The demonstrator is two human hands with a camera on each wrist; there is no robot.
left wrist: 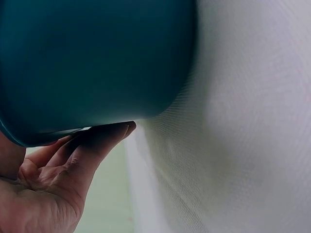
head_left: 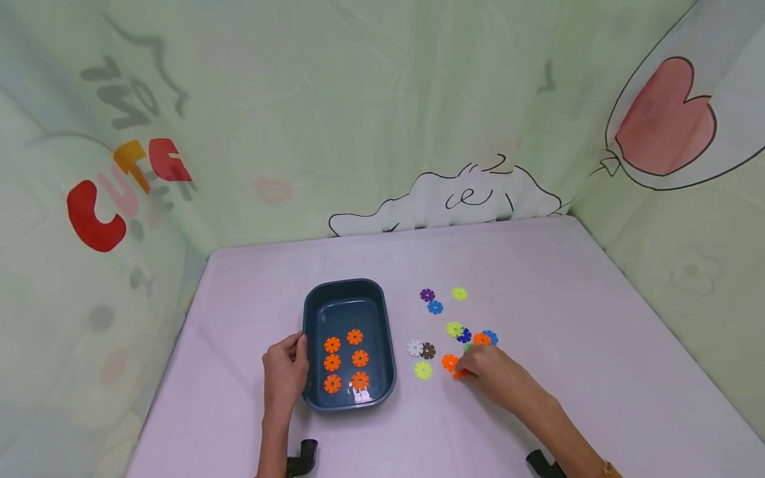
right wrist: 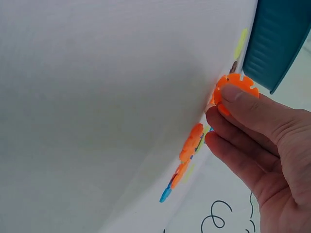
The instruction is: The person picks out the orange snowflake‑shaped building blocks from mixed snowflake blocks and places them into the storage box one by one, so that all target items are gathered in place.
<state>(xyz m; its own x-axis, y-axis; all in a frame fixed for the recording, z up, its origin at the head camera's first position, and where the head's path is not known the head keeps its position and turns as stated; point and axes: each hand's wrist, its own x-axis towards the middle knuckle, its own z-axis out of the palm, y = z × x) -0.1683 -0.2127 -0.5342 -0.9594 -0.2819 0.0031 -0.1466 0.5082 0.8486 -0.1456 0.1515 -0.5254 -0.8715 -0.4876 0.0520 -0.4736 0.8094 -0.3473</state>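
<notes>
A dark blue-green plastic tray (head_left: 349, 312) stands on the table, with several orange notched discs (head_left: 360, 358) in two columns on its floor. My left hand (head_left: 285, 372) grips its left rim, thumb at the top edge and fingers along the outer wall (left wrist: 97, 63). To the right of the tray, my right hand (head_left: 493, 375) pinches an orange notched disc (right wrist: 243, 86) between thumb and fingers, low over the table. Another orange disc (head_left: 449, 362) lies just left of those fingertips. Past the hand, an orange disc (head_left: 481, 339) overlaps a blue one (head_left: 491, 336).
Loose notched discs lie right of the tray: purple (head_left: 427, 295), blue (head_left: 435, 307), white (head_left: 414, 348), brown (head_left: 427, 350) and yellow (head_left: 423, 370) among them. Black pipe ends (head_left: 307, 455) show at the table's near side. A printed curtain (head_left: 358, 133) surrounds the table.
</notes>
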